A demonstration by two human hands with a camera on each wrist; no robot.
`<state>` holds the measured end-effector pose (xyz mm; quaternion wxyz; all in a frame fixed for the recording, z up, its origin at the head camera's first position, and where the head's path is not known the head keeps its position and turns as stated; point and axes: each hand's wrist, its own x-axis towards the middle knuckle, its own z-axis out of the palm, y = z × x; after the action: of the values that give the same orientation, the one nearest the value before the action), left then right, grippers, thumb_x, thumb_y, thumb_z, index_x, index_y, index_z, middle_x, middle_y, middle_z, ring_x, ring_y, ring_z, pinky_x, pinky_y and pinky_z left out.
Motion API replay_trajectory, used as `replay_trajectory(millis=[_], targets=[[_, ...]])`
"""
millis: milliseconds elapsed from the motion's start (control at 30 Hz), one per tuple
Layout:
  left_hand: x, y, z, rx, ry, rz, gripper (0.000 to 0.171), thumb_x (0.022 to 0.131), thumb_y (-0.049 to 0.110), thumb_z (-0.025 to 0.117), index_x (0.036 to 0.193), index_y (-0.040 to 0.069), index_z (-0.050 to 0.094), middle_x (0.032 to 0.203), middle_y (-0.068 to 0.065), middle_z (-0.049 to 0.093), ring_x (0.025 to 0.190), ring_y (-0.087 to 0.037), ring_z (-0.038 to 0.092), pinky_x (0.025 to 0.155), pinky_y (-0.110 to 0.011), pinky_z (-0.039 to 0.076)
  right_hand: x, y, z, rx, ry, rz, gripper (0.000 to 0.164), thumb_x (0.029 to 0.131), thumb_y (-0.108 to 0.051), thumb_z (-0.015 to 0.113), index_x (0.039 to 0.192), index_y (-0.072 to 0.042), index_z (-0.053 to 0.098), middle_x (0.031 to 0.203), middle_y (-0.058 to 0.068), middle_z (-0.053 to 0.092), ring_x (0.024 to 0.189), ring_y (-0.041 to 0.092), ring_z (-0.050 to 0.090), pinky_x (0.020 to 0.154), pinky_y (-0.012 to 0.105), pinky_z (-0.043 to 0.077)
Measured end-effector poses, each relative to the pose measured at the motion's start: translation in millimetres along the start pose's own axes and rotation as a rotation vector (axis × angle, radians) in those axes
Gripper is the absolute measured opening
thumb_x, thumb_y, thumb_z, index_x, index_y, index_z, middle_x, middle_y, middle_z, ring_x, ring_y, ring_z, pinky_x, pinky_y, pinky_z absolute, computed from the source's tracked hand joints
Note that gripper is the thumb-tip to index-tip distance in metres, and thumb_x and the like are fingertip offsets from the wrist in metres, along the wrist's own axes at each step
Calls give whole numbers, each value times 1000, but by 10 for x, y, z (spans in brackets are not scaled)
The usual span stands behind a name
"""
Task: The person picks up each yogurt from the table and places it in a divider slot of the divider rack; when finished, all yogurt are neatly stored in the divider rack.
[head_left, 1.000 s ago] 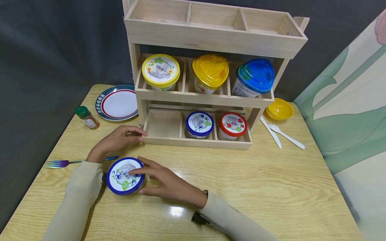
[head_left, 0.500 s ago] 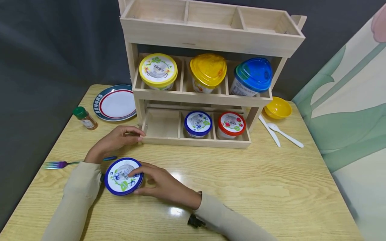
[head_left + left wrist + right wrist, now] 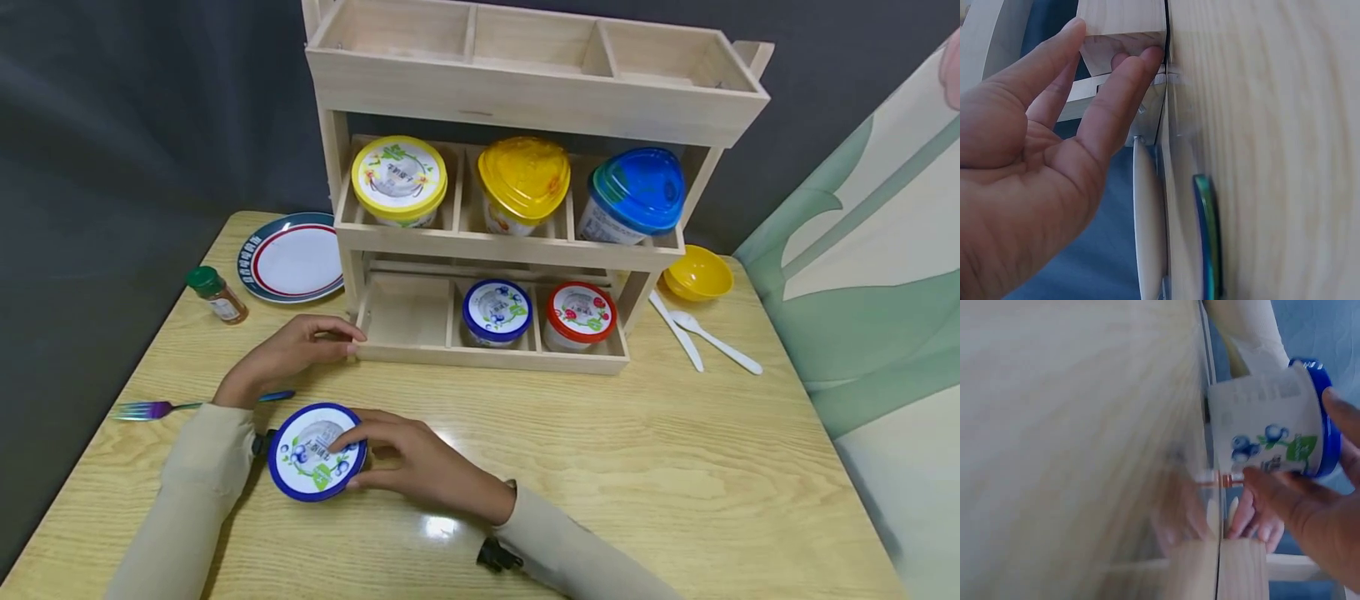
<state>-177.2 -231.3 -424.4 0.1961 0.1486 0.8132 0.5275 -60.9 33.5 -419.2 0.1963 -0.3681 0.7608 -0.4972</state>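
My right hand [image 3: 423, 467] grips a tub with a blue lid [image 3: 307, 467] and blueberry print, low over the table in front of me. In the right wrist view the same tub [image 3: 1266, 425] shows its clear wall, slightly tilted; whether its base touches the table I cannot tell. My left hand [image 3: 296, 354] rests its fingertips on the left front corner of the rack's lower tray [image 3: 487, 358]. Nearly straight fingers [image 3: 1113, 103] meet the wooden end in the left wrist view. A second blue-lidded tub [image 3: 497, 312] and a red-lidded tub [image 3: 581, 315] sit in that tray.
On the rack's middle shelf stand a yellow-lidded tub [image 3: 400, 179], a yellow-topped cup [image 3: 523, 179] and a blue-topped cup [image 3: 637, 192]. Left are a plate [image 3: 300, 258], spice bottle [image 3: 217, 296] and fork [image 3: 153, 410]. Right are a yellow bowl [image 3: 697, 275], white knife [image 3: 677, 333] and spoon [image 3: 716, 342].
My right fingers have drawn in round the tub, which has shifted slightly toward me and right. The left hand has stayed at the tray corner.
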Motion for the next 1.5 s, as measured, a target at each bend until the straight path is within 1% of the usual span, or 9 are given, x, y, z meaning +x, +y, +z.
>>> replay_trajectory(millis=[100, 267, 400, 600, 800, 967, 1100, 1267, 1500], targets=[[6, 9, -1, -10, 3, -5, 28, 109, 13, 67, 131, -3, 72, 131, -18, 68, 116, -24, 61, 94, -28, 54, -47, -7, -56, 46, -13, -13, 42, 96, -9, 83, 137, -12, 73, 167, 7, 48, 154, 17, 42, 119, 32, 41], [9, 13, -2, -15, 6, -14, 28, 109, 14, 67, 130, -3, 73, 131, -16, 67, 116, -23, 60, 93, -27, 54, -145, -12, -135, 189, -16, 12, 41, 97, -1, 80, 137, -6, 72, 170, 9, 43, 154, 18, 42, 108, 29, 52], [10, 15, 8, -10, 4, -4, 28, 109, 13, 67, 131, -3, 72, 131, -17, 68, 117, -23, 61, 94, -27, 54, -228, -17, -206, 211, 13, 33, 42, 96, -1, 81, 137, -7, 73, 171, 7, 42, 155, 20, 41, 108, 29, 52], [12, 26, 22, 0, 6, -26, 29, 109, 15, 68, 132, -2, 72, 134, -18, 67, 121, -27, 58, 96, -27, 52, -348, -20, -340, 186, 103, 40, 41, 95, -2, 82, 135, -7, 74, 167, 13, 47, 154, 31, 44, 109, 33, 52], [14, 20, 20, -4, 3, -26, 30, 109, 14, 68, 133, -3, 72, 135, -18, 67, 121, -27, 58, 96, -26, 52, -470, -57, -472, 293, 210, 69, 39, 96, 3, 80, 134, -1, 72, 169, 16, 43, 155, 38, 40, 106, 33, 54], [10, 23, 22, -15, 4, -30, 29, 108, 12, 67, 133, -4, 71, 134, -20, 66, 118, -26, 57, 94, -25, 53, -523, -57, -566, 302, 300, 46, 40, 95, 6, 79, 134, -1, 72, 169, 13, 43, 155, 37, 40, 107, 36, 53], [5, 17, 27, -24, 3, -42, 30, 108, 12, 67, 133, -4, 71, 134, -20, 65, 118, -26, 58, 94, -25, 54, -523, -58, -645, 303, 368, 2, 40, 96, 9, 77, 134, 1, 71, 169, 13, 42, 157, 36, 38, 109, 38, 53], [7, 9, 25, -34, -4, -42, 30, 108, 13, 68, 133, -4, 71, 134, -21, 65, 116, -25, 59, 94, -25, 54, -488, -69, -752, 312, 453, -13, 39, 97, 10, 75, 135, 5, 69, 170, 15, 40, 160, 32, 32, 109, 37, 53], [7, -3, 16, -49, -10, -20, 29, 109, 12, 67, 132, -5, 71, 131, -21, 65, 111, -20, 61, 92, -26, 55, -382, -77, -842, 386, 548, -9, 42, 99, 14, 70, 140, 8, 64, 172, 19, 34, 155, 33, 43, 107, 36, 53]])
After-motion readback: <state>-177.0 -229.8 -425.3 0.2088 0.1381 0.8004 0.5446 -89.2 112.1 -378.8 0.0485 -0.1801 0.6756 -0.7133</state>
